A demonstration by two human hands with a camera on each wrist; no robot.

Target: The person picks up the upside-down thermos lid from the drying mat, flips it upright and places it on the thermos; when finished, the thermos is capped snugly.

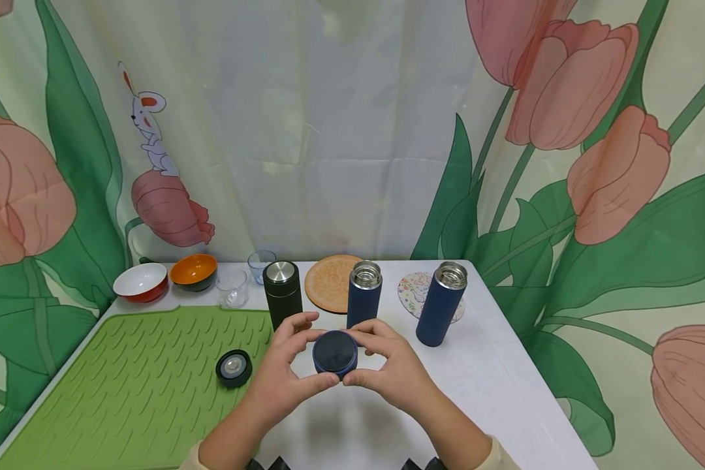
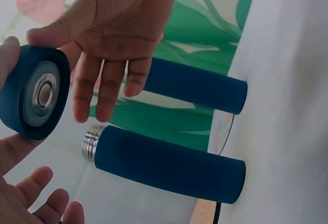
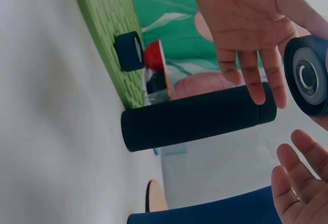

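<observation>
backdrop: tulip-print curtain (image 1: pixel 564 163) beyond hands | furniture: white table (image 1: pixel 505 385) under hands | light: soft, even, few shadows

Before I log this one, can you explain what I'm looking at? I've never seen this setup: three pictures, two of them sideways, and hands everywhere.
There is no machine here: a person works with two bare hands and wears three cameras. The wide picture comes from the head and looks down at a white table. The other two come from the wrists, which is why they look tipped over.

Between the left hand and the right hand sits a dark blue lid, pinched by thumbs and fingertips of both. The wrist views show its metal-centred underside.

Behind the hands stand a black flask with its lid on and two blue flasks, both open at the top. A black lid lies on a green mat. Further back are two bowls, two small glasses and two round coasters.
</observation>
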